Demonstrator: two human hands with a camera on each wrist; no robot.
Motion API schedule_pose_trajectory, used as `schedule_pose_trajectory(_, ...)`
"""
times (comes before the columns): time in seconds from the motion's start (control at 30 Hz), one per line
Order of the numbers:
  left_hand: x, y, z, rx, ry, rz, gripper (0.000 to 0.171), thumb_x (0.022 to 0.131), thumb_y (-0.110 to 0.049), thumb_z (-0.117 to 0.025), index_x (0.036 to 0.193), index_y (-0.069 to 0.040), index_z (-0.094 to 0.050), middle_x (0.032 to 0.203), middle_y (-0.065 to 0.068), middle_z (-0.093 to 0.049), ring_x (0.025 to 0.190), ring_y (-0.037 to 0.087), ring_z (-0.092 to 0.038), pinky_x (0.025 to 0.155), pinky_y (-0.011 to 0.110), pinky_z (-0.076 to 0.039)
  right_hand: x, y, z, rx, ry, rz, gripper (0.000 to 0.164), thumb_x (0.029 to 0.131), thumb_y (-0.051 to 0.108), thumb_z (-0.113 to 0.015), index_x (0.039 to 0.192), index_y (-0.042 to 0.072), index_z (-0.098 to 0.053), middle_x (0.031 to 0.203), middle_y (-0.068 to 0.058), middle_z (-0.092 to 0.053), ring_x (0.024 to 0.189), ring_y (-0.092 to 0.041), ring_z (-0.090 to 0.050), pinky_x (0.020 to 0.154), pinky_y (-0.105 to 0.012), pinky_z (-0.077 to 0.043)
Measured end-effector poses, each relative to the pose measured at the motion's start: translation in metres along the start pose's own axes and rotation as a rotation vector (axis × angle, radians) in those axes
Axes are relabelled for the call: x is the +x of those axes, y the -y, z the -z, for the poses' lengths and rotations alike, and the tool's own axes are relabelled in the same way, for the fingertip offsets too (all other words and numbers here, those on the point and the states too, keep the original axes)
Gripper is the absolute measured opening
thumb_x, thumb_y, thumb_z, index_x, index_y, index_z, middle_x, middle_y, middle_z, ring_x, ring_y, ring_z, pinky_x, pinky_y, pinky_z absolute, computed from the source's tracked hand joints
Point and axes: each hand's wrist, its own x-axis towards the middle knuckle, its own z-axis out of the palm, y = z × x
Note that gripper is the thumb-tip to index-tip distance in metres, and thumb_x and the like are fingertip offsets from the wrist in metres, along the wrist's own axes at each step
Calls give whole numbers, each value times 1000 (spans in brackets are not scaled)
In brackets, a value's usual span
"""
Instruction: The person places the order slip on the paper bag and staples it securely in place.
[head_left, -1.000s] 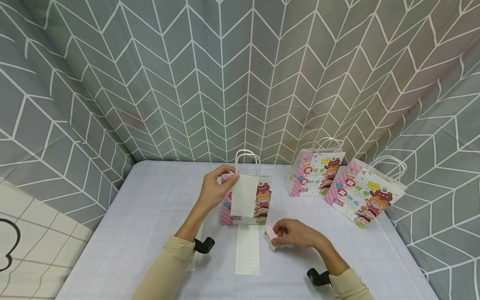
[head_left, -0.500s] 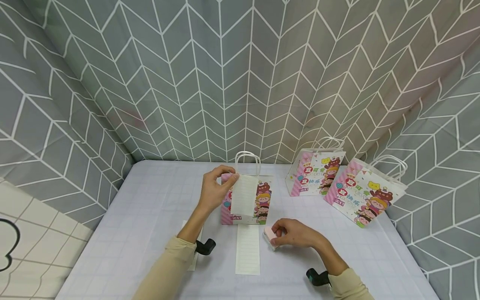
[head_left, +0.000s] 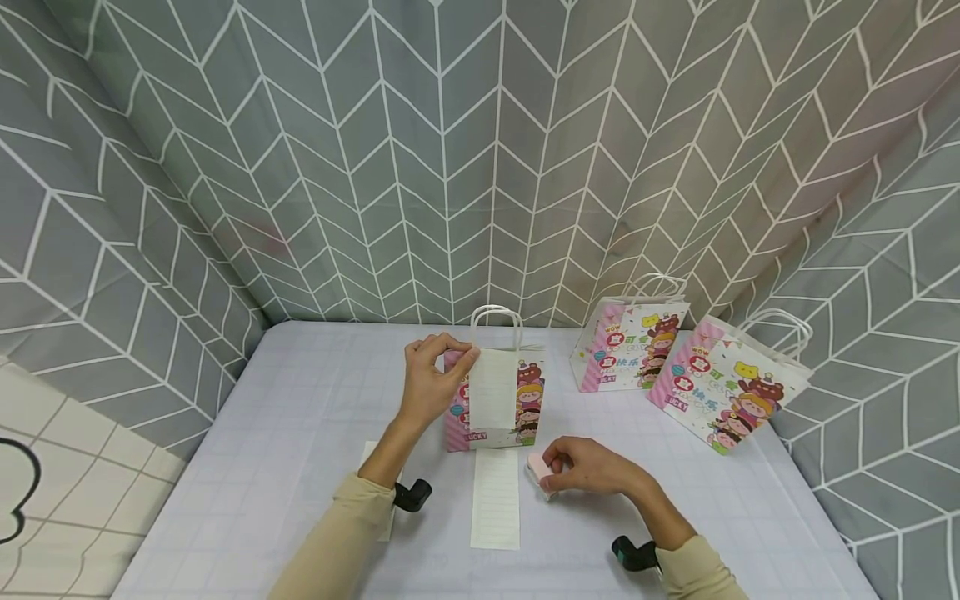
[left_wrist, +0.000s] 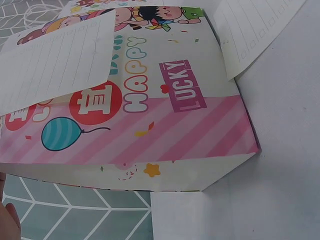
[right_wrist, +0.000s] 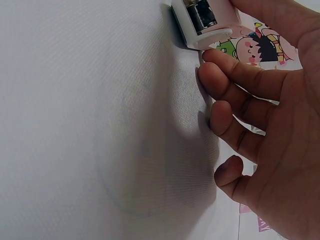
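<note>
At the middle of the table stands a small pink-and-white paper gift bag (head_left: 530, 408) with white handles. A lined paper strip (head_left: 492, 392) hangs over its front, also seen across the bag in the left wrist view as a lined strip (left_wrist: 60, 55). My left hand (head_left: 429, 379) pinches the strip's upper left corner at the bag's top edge. My right hand (head_left: 588, 467) holds a small pink-and-white stapler (head_left: 537, 469) on the table, right of the bag's base. In the right wrist view the stapler (right_wrist: 212, 20) shows a metal part inside, and its far side is hidden.
A second lined strip (head_left: 495, 508) lies on the table before the bag. Another strip (head_left: 370, 451) lies partly beneath my left wrist. Two similar bags, one upright (head_left: 630, 350) and one leaning (head_left: 727, 383), are at the back right. A patterned curtain (head_left: 480, 167) encloses the table.
The bag has shifted slightly to the right along with the strip on its front. My left hand has followed a little. My right hand and the stapler are nearly still.
</note>
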Motion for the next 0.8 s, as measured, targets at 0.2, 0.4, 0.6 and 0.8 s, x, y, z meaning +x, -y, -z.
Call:
schedule_pose_trajectory(0.2,1,0,2,8,18,-2,9,89,-20,-79,90,-14,-72,91,1,-74,90,18,-62,100,49,-24,1,3,-2,-7,-10,-2,40,83,32,-82,107,5,-65,89,0,-61,83,-15,-54,71,-28,-43)
schedule_pose_trajectory(0.4,2,1,3,11,29,-3,9,89,-19,-79,89,-14,-72,91,1,-74,90,17,-62,100,48,-24,5,4,-7,-14,-9,32,38,79,26,-83,105,6,-64,92,-3,-60,85,-18,-54,71,-27,-44)
schedule_pose_trajectory(0.6,2,1,4,4,38,1,9,88,-21,-79,89,-15,-72,91,0,-75,89,16,-61,100,48,-25,8,5,-12,-21,3,84,41,76,22,-83,108,7,-62,96,0,-58,92,-20,-51,78,-27,-41)
schedule_pose_trajectory(0.8,2,1,5,-2,39,6,9,89,-21,-79,89,-15,-72,90,0,-75,87,16,-61,99,48,-25,6,4,-11,-7,-2,85,44,79,23,-83,113,10,-59,100,1,-58,95,-20,-50,81,-28,-41)
